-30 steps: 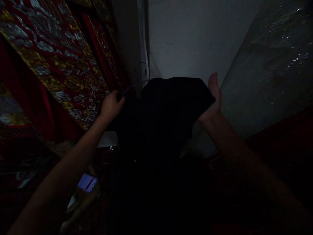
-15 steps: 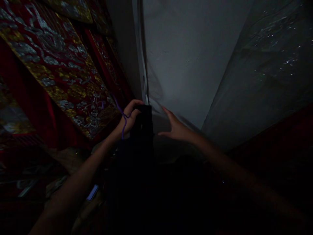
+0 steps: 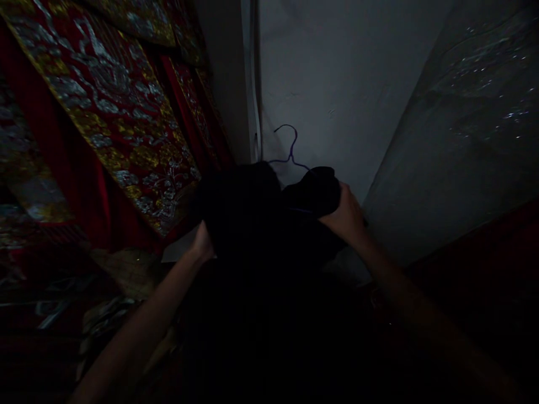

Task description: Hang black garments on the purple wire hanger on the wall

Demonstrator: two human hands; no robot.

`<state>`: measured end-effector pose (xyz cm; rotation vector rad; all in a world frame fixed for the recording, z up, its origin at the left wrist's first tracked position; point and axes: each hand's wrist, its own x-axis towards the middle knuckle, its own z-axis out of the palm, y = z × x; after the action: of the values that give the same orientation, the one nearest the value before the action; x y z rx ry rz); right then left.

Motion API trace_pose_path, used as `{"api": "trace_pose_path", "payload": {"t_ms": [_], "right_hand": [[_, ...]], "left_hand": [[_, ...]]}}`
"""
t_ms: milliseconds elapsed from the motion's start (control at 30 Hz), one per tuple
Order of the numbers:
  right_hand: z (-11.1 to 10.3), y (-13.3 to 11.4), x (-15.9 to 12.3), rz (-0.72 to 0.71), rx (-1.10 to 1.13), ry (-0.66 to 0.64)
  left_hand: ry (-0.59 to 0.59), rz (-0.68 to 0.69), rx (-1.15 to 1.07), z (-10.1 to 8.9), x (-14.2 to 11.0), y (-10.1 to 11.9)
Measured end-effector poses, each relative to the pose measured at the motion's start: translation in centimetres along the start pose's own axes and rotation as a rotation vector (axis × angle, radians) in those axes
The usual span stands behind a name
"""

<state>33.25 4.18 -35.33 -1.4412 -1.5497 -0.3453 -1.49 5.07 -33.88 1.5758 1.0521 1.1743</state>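
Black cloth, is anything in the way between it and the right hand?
Nothing visible is in the way: the right hand grips the black cloth beside the purple hanger. Its far side is too dark to see.

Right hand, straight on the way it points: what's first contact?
The black garment, which the right hand is gripping. Past that, probably the hanger, then the wall; too dark to judge depth well.
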Motion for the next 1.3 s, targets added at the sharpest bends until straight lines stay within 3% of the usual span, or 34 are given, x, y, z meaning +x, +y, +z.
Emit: {"api": "trace_pose_path", "payload": {"t_ms": [133, 233, 367, 467, 600, 733, 867, 967, 1033, 1133, 1300], "right_hand": [[-0.6, -1.6, 3.7, 0.012, -0.068, -0.004], [-0.9, -3.6, 4.6, -0.039, -0.117, -0.051], [-1.4, -4.5, 3.2, -0.103, -0.165, -0.124], [-1.4, -4.5, 2.2, -0.153, -0.135, -0.188], [-1.9, -5.2, 1.6, -0.192, -0.05, -0.193], [-2.3, -6.9, -1.2, -0.202, 0.229, -0.127], [0.5, -9.2, -7.1, -0.013, 0.604, -0.208], [3.6, -10.7, -11.6, 0.379, 0.733, -0.337], [5.1, -11.8, -13.8, 0.506, 0.798, -0.469], [5.8, -13.2, -15.4, 0.478, 0.913, -0.605], [5.4, -13.7, -15.6, 0.495, 0.891, -0.484]], "left_hand": [[0.075, -0.153, -0.367, -0.1, -1.5, -3.5], [0.209, -0.191, -0.384, 1.7, -2.4, -5.1], [0.292, -0.216, -0.417, 4.0, -4.2, -5.9], [0.306, -0.32, -0.494, 5.0, -5.6, -6.1], [0.305, -0.485, -0.64, 5.2, -7.2, -6.4], [0.272, -0.61, -0.752, 4.7, -9.2, -7.1], [0.256, -0.741, -0.871, 4.9, -11.0, -7.6], [0.255, -0.762, -0.946, 5.4, -11.6, -7.4], [0.25, -0.771, -0.972, 5.5, -11.9, -7.0], [0.26, -0.753, -0.998, 5.4, -12.2, -6.8], [0.191, -0.708, -0.994, 4.5, -12.9, -8.0]]}}
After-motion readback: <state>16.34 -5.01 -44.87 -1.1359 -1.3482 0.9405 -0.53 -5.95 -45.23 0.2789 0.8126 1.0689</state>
